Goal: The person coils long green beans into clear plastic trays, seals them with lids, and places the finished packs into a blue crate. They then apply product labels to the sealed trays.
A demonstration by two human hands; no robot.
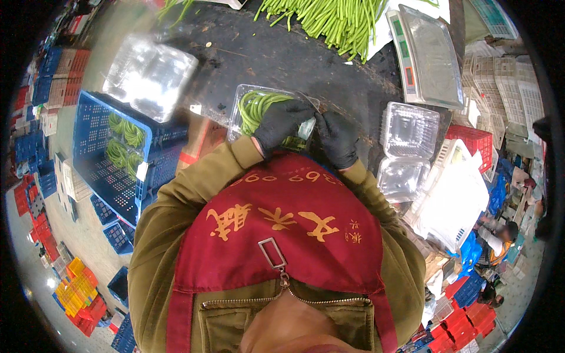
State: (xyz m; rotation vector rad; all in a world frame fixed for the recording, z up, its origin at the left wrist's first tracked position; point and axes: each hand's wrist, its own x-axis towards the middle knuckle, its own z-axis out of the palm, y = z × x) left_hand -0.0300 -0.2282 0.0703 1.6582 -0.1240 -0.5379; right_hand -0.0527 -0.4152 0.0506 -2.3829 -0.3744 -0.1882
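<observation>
A clear plastic clamshell container point(234, 103) sits on the dark table in front of me, with coiled green long beans point(251, 110) inside. My left hand point(282, 123), in a black glove, reaches across the beans to the container's right side. There its fingertips meet those of my gloved right hand point(337, 139). Both hands appear to grip that edge, though the fingers hide the exact contact. Between them shows a small pale label or wrapper piece point(306, 128); its print cannot be made out.
Long beans point(335, 26) lie heaped at the table's far side beside a digital scale point(428, 57). Empty clamshells point(410, 130) are stacked at right, more point(150, 75) at left. A blue crate point(110, 172) at left holds coiled beans. A white basket point(454, 194) stands at right.
</observation>
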